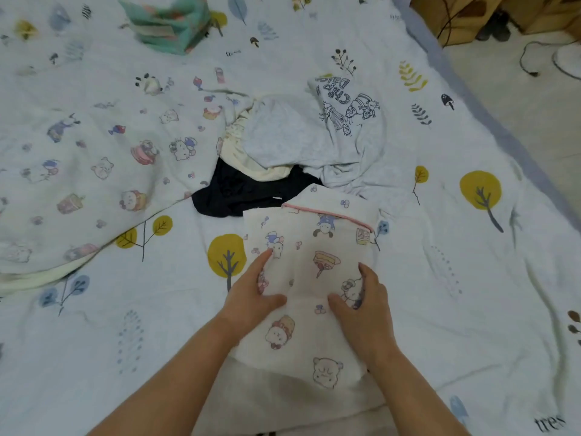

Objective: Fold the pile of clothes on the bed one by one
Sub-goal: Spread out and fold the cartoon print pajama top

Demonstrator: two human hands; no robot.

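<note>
in the head view the left hand [254, 294] and the right hand [361, 306] are gripping the two side edges of the cartoon-print garment [311, 278], which is lying on the bed sheet [440, 278] just in front of the person; if one hand is pulling more than the other, i think the fold may be slipping open. behind it the black garment [232, 193] is touching its far edge and the white printed shirt [349, 121] is waiting in the pile, while the cartoon blanket [78, 152] is crowding the left side and the green folded cloth [169, 23] is sitting well apart.

hands [256, 294] bare, no rings seen | forearms bare | sleeves apparently out of view
</note>
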